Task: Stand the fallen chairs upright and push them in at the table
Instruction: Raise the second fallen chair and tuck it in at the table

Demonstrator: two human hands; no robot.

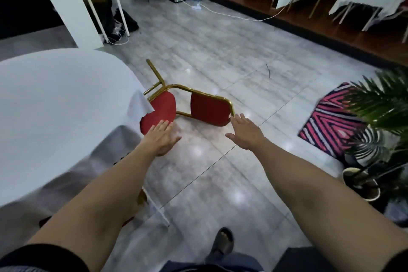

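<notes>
Fallen chair (189,104) with red seat and gold frame, lying on its side on the grey tiled floor (231,68), just beside the right edge of the round table (55,99) in its white cloth, seat partly hidden by the hanging cloth. Left hand (162,138) stretched forward, fingers straight and together, holding nothing, over the near edge of the seat. Right hand (245,131) likewise open-fingered, tips at the top corner of the backrest frame; contact impossible to tell. Patterned rug (329,121) and potted plant (379,112) well apart to the right.
</notes>
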